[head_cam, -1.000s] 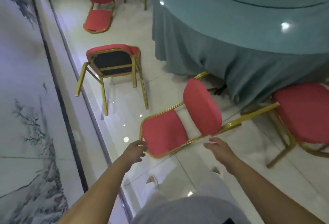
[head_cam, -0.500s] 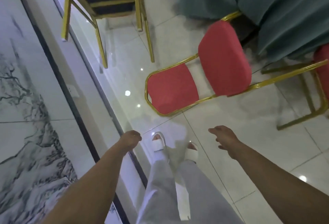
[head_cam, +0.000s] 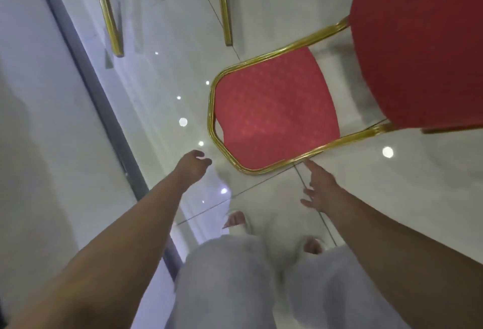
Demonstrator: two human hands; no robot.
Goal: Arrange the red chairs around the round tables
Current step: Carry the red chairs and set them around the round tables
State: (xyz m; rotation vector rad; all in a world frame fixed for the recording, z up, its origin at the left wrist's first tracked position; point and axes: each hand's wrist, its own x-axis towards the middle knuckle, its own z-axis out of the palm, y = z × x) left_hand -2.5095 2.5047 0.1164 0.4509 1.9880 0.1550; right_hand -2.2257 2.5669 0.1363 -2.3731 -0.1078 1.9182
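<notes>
We are reaching both hands down toward the tipped red chair [head_cam: 277, 109]. It is lying on the glossy floor [head_cam: 366, 198] just ahead of our feet [head_cam: 237, 221], its backrest nearest us and its seat [head_cam: 418, 41] rising at the far right. Our left hand [head_cam: 194, 165] is hovering just left of the backrest's near corner, its grip loose, with fingers lightly curled round nothing. Our right hand [head_cam: 320, 188] is spreading open, its grip also empty, and the forefinger is stretching toward the near edge of the gold frame [head_cam: 274, 169]. We cannot tell whether it is touching.

We are judging a few risks. We are approaching one end of the chair only, so as we raise it the far end may go skidding on the polished tiles. The chair could then swing into the second chair [head_cam: 111, 14], whose gold legs are standing at the far left, or into the wall [head_cam: 39, 93] close on our left. The thin rounded frame is offering little to hold. If it slips, the backrest will be falling toward our lightly shod toes.

Half a second ago our hands were hanging well short of the chair, the left one balled tighter. Now both are closing on the frame and we are bending lower. The chair is filling more of the view, and the round worktop with its teal cloth is no longer showing.
</notes>
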